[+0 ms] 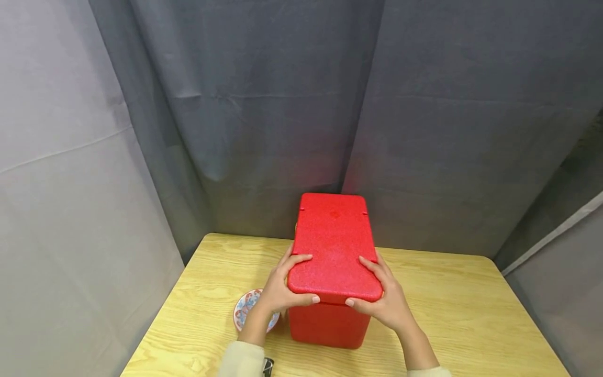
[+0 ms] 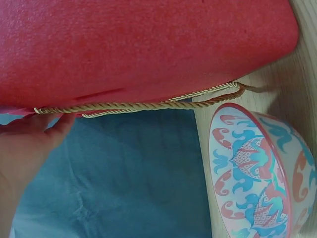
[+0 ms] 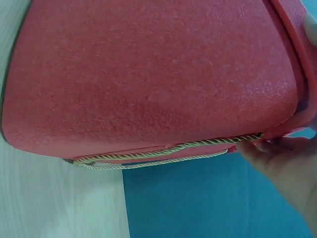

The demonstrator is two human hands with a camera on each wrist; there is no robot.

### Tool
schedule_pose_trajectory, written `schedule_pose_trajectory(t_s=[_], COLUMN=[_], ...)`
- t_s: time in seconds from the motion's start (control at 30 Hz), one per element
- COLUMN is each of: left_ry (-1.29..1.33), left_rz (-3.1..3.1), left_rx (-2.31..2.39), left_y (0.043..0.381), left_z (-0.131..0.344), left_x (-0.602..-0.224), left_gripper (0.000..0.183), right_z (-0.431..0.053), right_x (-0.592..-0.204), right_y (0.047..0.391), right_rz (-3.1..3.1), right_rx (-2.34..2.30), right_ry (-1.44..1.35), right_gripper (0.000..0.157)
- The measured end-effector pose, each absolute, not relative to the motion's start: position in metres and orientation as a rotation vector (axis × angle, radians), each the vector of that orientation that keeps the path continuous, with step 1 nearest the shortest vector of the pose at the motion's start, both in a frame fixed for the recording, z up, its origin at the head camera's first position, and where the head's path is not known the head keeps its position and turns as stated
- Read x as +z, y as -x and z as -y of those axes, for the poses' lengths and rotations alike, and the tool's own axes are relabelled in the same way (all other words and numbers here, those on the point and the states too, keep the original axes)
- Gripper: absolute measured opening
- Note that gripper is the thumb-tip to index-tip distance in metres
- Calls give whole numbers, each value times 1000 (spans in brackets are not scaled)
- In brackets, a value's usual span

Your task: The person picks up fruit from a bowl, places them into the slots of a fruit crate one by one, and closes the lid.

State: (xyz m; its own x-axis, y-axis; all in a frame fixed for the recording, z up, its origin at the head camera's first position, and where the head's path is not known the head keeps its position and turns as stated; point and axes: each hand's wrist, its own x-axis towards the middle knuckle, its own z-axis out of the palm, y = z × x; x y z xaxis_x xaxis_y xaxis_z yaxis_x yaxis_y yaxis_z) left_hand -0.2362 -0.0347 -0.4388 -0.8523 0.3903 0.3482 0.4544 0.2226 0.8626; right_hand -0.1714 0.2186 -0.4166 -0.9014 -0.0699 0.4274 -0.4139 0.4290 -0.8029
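Observation:
A tall red foam box [image 1: 327, 325] stands on the table, its red lid [image 1: 334, 241] seated on top. My left hand [image 1: 277, 290] grips the lid's near left corner, thumb along the front edge and a finger over the top. At the near right corner, my right hand [image 1: 392, 301] holds the lid the same way. Twisted gold cord [image 2: 148, 105] hangs down the box's left side, beside the left fingers. Another gold cord [image 3: 183, 146] runs along the right side, by the right fingertips. In the right wrist view a dark seam shows between lid and body.
A patterned bowl [image 2: 252, 168] in white, red and blue stands left of the box, partly behind my left wrist in the head view. A small dark object [image 1: 268, 365] pokes out by the left sleeve. Grey curtains [image 1: 264, 131] hang behind the wooden table [image 1: 471, 314].

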Motion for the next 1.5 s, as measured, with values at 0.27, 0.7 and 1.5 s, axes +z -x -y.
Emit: schedule_pose_trajectory(t_s=[0.27, 0.7, 1.5], left_ry=[867, 861, 721], left_rz=[2387, 2352, 2379], left_rx=[-1802, -1820, -1727], left_y=[225, 215, 233], left_z=[30, 36, 35], left_x=[-414, -405, -443], left_gripper=[64, 58, 65], right_z=[-236, -225, -225], right_x=[-443, -442, -440], right_y=[191, 176, 187], right_rz=[2385, 2390, 2383], right_rx=[1578, 1478, 1577], right_ry=[-395, -371, -374], right_gripper=[81, 84, 83])
